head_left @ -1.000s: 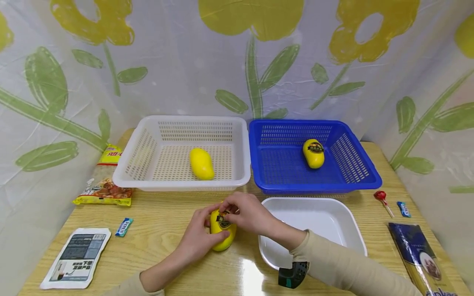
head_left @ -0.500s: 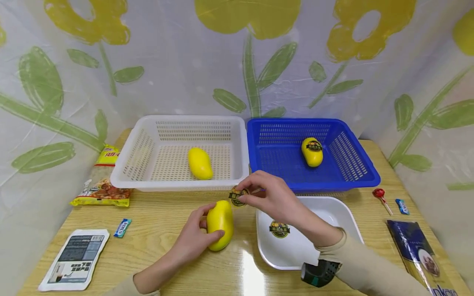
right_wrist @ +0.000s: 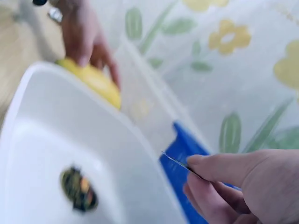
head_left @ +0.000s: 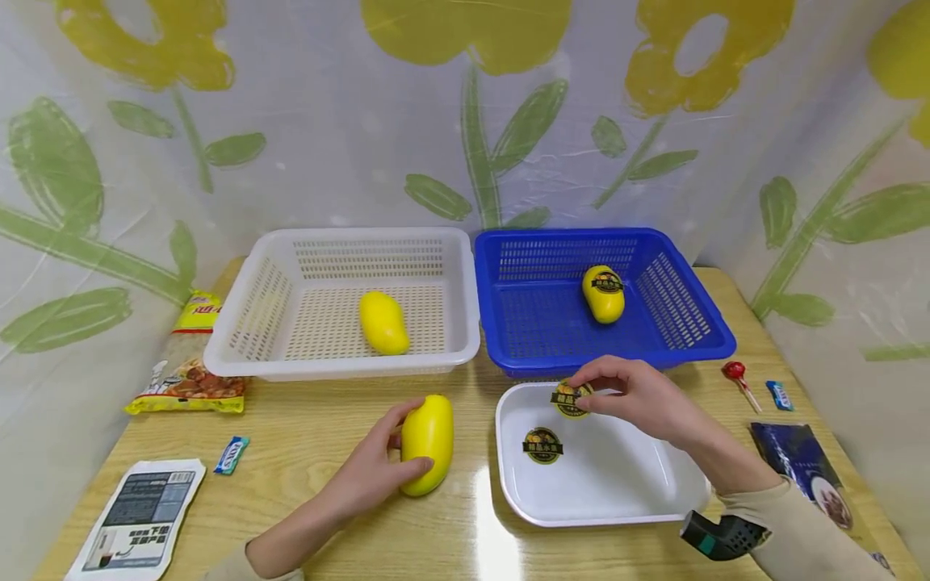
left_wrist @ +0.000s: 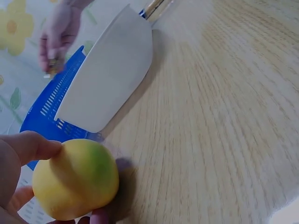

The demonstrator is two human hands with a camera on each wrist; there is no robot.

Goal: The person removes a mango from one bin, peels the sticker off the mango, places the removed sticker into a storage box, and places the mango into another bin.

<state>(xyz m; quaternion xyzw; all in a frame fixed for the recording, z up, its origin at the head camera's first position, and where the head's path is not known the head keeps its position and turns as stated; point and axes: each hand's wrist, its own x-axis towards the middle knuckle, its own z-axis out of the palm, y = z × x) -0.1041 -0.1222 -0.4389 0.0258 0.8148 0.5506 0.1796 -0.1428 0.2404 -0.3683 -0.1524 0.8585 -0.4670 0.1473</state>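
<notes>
My left hand (head_left: 378, 472) grips a bare yellow mango (head_left: 427, 442) lying on the wooden table; its yellow-green skin fills the lower left of the left wrist view (left_wrist: 74, 179). My right hand (head_left: 635, 397) pinches a round black-and-gold sticker (head_left: 571, 399) over the far edge of the white tray (head_left: 639, 492). A second such sticker (head_left: 542, 445) lies flat inside the tray, also seen in the right wrist view (right_wrist: 78, 188). The held sticker shows edge-on (right_wrist: 175, 163) between my fingertips there.
A white basket (head_left: 250, 311) holds a bare mango (head_left: 383, 322). The blue basket (head_left: 697, 323) holds a mango with a sticker (head_left: 603, 293). A noodle packet (head_left: 190, 367), small candy (head_left: 232, 454) and flat pouch (head_left: 134, 519) lie left; a lollipop (head_left: 739, 378), candy (head_left: 780, 394) and dark packet (head_left: 806, 464) lie right.
My right hand peeled the sticker off the mango and carried it right, over the white tray. The left hand kept holding the mango on the table.
</notes>
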